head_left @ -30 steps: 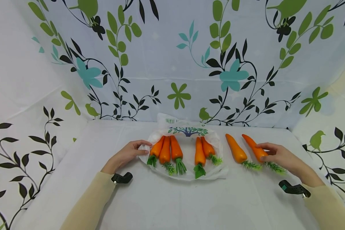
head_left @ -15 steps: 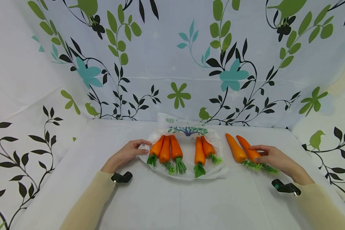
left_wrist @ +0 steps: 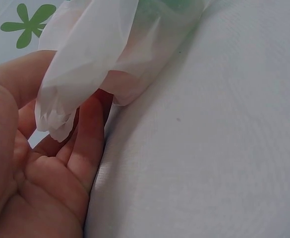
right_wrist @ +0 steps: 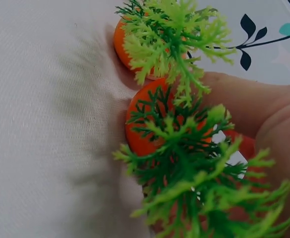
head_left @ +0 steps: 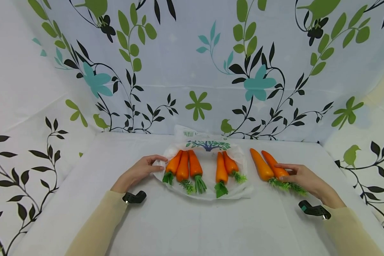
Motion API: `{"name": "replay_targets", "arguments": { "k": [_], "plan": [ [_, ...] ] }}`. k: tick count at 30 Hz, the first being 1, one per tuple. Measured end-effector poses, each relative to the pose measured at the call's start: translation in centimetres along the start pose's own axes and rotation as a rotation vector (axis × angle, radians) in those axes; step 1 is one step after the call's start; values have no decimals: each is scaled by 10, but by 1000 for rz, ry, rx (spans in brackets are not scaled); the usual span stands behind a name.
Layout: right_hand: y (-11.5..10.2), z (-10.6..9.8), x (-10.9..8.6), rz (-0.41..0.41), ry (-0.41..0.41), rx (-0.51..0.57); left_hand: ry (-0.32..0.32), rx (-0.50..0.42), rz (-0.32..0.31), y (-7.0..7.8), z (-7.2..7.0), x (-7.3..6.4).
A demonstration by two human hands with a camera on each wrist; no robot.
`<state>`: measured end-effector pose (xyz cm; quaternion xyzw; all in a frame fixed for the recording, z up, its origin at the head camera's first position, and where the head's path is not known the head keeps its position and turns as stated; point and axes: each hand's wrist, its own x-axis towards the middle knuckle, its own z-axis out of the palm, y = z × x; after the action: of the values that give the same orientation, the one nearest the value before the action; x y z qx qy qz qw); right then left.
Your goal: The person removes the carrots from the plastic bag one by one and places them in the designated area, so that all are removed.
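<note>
My left hand [head_left: 139,173] pinches the left edge of a thin white plastic bag [head_left: 209,169]; in the left wrist view its crumpled edge [left_wrist: 80,59] lies between thumb and fingers. On the bag, toy carrots lie with leafy ends toward me: three [head_left: 183,169] at left, two [head_left: 221,169] at right. To the bag's right, my right hand [head_left: 304,179] grips a carrot [head_left: 272,161] near its leafy end. A second carrot [head_left: 260,164] lies right beside it, tilted the same way. In the right wrist view feathery green leaves [right_wrist: 184,158] cover much of the gripped carrot.
A white cloth covers the table [head_left: 211,227]. Behind it hangs a patterned curtain [head_left: 169,78] with leaves, birds and flowers. The bag's printed top [head_left: 208,145] reaches toward the table's back edge. Black wrist devices [head_left: 134,197] sit on both arms.
My right hand has slid its carrot left until it lies close beside the neighbouring one. The left hand keeps its hold on the bag's edge, and the carrots on the bag stay put.
</note>
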<state>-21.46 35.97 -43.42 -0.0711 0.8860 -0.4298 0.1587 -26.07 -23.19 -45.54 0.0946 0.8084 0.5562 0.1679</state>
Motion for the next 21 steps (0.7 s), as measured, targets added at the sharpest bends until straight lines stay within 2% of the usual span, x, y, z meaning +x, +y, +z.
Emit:
{"name": "replay_targets", "arguments": {
  "k": [12, 18, 21],
  "plan": [
    [6, -3, -4, -26, -18, 71, -3, 1, 14, 0, -1, 0],
    [12, -3, -11, -69, -46, 157, -1, -7, 12, -1, 0, 0],
    [15, -3, -13, -60, -62, 210, 3, -8, 3, -3, -1, -1]
  ]
}}
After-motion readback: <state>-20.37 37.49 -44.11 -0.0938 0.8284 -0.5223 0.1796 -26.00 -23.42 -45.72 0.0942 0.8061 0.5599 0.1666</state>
